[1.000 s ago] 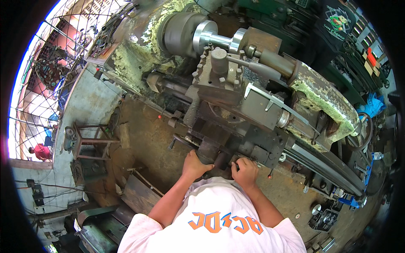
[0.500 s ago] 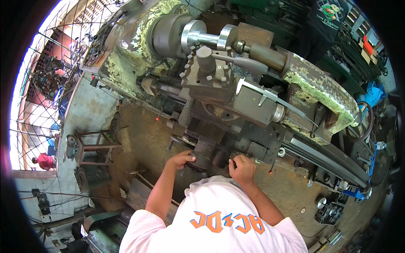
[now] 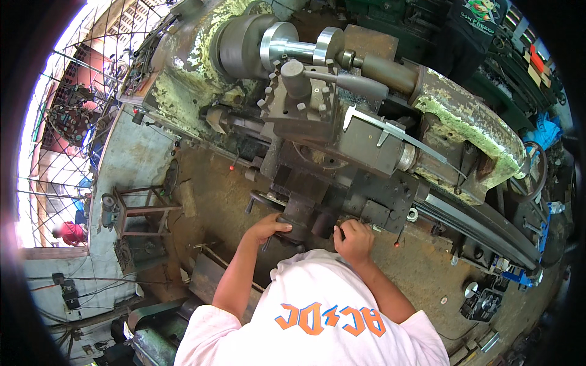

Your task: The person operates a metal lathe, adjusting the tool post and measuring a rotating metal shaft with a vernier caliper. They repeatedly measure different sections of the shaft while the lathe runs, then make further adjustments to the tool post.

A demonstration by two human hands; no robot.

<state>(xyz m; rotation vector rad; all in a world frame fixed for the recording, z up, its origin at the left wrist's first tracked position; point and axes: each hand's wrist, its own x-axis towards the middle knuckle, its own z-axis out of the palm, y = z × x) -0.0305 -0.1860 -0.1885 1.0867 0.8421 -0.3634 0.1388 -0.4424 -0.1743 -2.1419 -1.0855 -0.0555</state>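
The left hand is at a dark round handwheel hub on the near side of the lathe carriage. Its thumb points right and lies against the hub; the other fingers are partly hidden, so I cannot tell whether they close on anything. The right hand is beside the carriage's near edge, its fingers curled and close together—what lies under them, if anything, cannot be made out. The hub sits between the 2 hands, nearer the left.

Beyond them, a 4-sided tool post stands on the carriage, topped by a long handle that points right. A silver caliper lies slantwise on the slide to the right of the post. Farther back, a shiny metal workpiece with 2 wide round flanges spans between the dark chuck on the left and the tailstock on the right. Another person in a dark shirt is at the upper right—well apart from both hands.
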